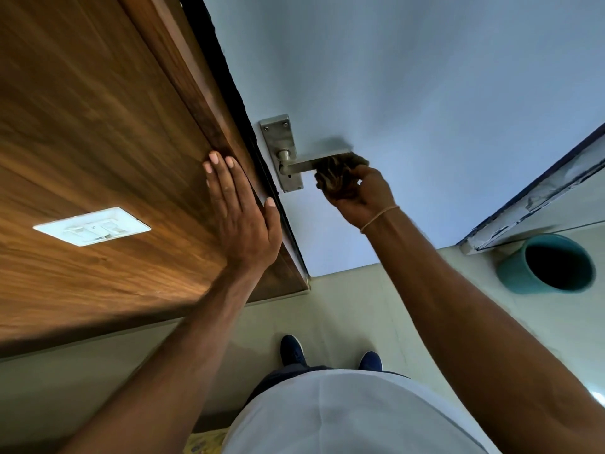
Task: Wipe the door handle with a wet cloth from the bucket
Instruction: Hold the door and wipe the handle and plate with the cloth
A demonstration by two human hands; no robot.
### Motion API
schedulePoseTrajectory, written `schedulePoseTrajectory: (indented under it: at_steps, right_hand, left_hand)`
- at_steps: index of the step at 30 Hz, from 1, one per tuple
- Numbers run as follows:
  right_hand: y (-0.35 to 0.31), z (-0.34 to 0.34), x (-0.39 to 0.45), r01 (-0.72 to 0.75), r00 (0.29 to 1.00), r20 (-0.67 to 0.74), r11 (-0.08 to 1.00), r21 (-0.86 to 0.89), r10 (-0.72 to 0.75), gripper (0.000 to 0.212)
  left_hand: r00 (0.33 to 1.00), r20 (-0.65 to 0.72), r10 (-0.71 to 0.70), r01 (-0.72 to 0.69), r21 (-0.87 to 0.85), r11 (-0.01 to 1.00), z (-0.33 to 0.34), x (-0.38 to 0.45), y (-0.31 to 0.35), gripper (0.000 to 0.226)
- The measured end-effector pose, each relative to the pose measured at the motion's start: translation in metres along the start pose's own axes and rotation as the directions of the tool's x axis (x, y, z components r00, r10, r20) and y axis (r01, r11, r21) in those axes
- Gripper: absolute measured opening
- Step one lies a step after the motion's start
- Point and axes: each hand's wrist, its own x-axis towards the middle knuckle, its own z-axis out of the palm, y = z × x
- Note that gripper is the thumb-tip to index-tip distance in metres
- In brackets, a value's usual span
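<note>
A steel lever door handle (302, 165) on a long backplate (278, 142) is fixed to the pale blue door (409, 93). My right hand (358, 194) grips a dark brown cloth (337, 173) and presses it around the outer end of the lever. My left hand (240, 204) lies flat, fingers together, on the wooden door frame (131, 126) just left of the handle, holding nothing. A teal bucket (550, 263) stands on the floor at the right; its inside looks dark.
A white switch plate (91, 226) is set in the wood panel at the left. Pale floor tiles (353, 306) lie below, with my two blue shoes (293, 350) on them. A second door edge with worn paint (530, 198) runs above the bucket.
</note>
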Motion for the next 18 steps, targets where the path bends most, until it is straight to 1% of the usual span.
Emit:
schedulePoseTrajectory:
  at_steps: [3,4,5,6,7,8,9,10,11,12,13,15,16,18]
  right_hand:
    - [-0.012,0.008,-0.002,0.164,0.981,-0.067,0.964,-0.210,-0.182,0.043]
    - [-0.012,0.009,-0.001,0.232,0.958,-0.088,0.916,-0.327,-0.274,0.044]
    - [-0.011,0.009,0.000,0.307,0.916,-0.083,0.821,-0.480,-0.391,0.045]
    - [-0.009,0.010,-0.002,0.374,0.852,-0.041,0.660,-0.652,-0.523,0.042]
    - [-0.008,0.010,-0.005,0.421,0.770,0.056,0.439,-0.793,-0.636,0.038]
    - [-0.007,0.011,-0.008,0.453,0.669,0.217,0.159,-0.877,-0.711,0.033]
    - [-0.004,0.011,-0.009,0.467,0.562,0.419,-0.144,-0.872,-0.713,0.029]
    - [-0.001,0.013,-0.011,0.463,0.461,0.609,-0.410,-0.785,-0.646,0.025]
    - [0.003,0.014,-0.010,0.444,0.388,0.739,-0.590,-0.674,-0.551,0.022]
    - [0.007,0.015,-0.008,0.419,0.355,0.807,-0.692,-0.588,-0.472,0.020]
    - [0.011,0.019,-0.009,0.394,0.345,0.838,-0.746,-0.538,-0.422,0.019]
    - [0.020,0.025,-0.010,0.368,0.345,0.861,-0.790,-0.489,-0.373,0.023]
    - [0.025,0.029,-0.013,0.387,0.347,0.875,-0.799,-0.461,-0.337,0.027]
    - [0.035,0.037,-0.019,0.484,0.370,0.907,-0.791,-0.374,-0.202,0.039]
  left_hand:
    - [1.000,-0.006,-0.018,0.018,0.023,1.000,0.004,0.000,0.003,0.081]
    - [1.000,-0.008,-0.024,0.024,0.027,0.999,0.005,0.000,0.003,0.082]
    - [1.000,-0.010,-0.028,0.028,0.029,0.999,0.005,0.000,0.003,0.082]
    - [1.000,-0.009,-0.029,0.029,0.030,0.999,0.005,-0.001,0.003,0.081]
    - [1.000,-0.009,-0.026,0.026,0.028,0.999,0.004,-0.001,0.003,0.081]
    - [1.000,-0.007,-0.020,0.021,0.024,1.000,0.004,0.000,0.003,0.080]
    - [1.000,-0.007,-0.016,0.016,0.022,1.000,0.003,0.000,0.003,0.079]
    - [1.000,-0.008,-0.013,0.014,0.023,1.000,0.003,0.000,0.002,0.079]
    - [1.000,-0.009,-0.013,0.013,0.027,1.000,0.002,-0.001,0.002,0.078]
    - [1.000,-0.008,-0.015,0.015,0.029,0.999,0.002,-0.001,0.001,0.078]
    - [1.000,-0.006,-0.015,0.015,0.029,0.999,0.002,-0.001,0.001,0.078]
    - [1.000,-0.003,-0.017,0.017,0.024,1.000,0.001,-0.002,0.001,0.079]
    - [1.000,-0.002,-0.016,0.016,0.020,1.000,0.000,-0.002,0.000,0.079]
    - [1.000,0.001,-0.012,0.012,0.018,1.000,-0.001,-0.002,-0.001,0.078]
